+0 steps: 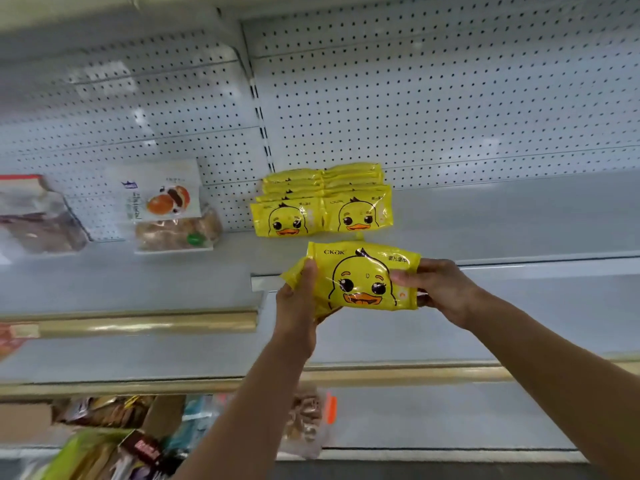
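Both hands on one yellow duck pack (363, 277) mid-frame: left hand (298, 303) fingers curled round its left end, right hand (438, 289) pinching the right end, just below the stacked duck packs (322, 202) on the shelf (502, 216).

Both hands are holding a yellow duck-face packet (363, 277) in front of the shelf (502, 216): the left hand (298, 303) is gripping its left end, the right hand (438, 289) is pinching its right end. Behind it, two stacks of matching yellow packets (322, 202) are lying side by side against the pegboard back panel (433, 98). Bread bags (173, 206) are sitting further left.
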Tool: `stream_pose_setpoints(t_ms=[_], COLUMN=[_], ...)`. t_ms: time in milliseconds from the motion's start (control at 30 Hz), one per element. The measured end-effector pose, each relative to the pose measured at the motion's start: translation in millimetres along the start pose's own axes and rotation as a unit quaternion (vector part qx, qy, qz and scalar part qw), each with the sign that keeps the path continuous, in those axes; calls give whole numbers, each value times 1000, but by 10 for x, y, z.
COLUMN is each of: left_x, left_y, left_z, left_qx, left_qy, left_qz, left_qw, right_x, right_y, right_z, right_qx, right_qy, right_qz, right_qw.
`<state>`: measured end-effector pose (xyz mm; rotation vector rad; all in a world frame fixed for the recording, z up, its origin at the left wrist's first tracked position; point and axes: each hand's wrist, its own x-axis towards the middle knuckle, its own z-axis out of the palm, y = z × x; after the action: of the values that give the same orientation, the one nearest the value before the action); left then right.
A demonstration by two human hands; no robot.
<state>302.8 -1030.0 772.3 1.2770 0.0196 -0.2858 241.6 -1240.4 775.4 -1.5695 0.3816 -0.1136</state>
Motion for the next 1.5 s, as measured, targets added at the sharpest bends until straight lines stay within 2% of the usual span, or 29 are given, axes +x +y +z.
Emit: stream_pose_setpoints(t_ms=[200, 467, 633, 967, 1133, 1367, 1433, 1500], left_x=[472, 941, 1117, 1319, 1340, 1304, 1305, 1319], left_y=[317, 570, 666, 667, 642, 640, 633, 592], left_z=[-525, -1061, -1274, -1333, -1262, -1150, -1094, -1027], left_qx=[6, -62, -113, -124, -121, -92, -73, -36], left_qy=[31, 210, 260, 254, 223, 180, 166, 151], left_qz=[22, 27, 25, 16, 28, 33, 32, 28], left_qw=[999, 975, 959, 959, 967, 979, 983, 987], right_x=[446, 1144, 1663, 2123, 2185, 2141, 2033, 1917], right_y=[-179, -363, -286, -322, -307, -339, -337, -331], right_z=[626, 943, 1084, 1312, 1329, 1313, 1272, 1246], right_qx=[-6, 7, -77, -188, -225, -277, -264, -178], right_qy=[9, 99, 92, 101, 110, 169, 206, 165], right_qz=[-28, -75, -77, -105, -125, -133, -153, -178], right_qw=[1000, 992, 990, 971, 960, 936, 930, 954])
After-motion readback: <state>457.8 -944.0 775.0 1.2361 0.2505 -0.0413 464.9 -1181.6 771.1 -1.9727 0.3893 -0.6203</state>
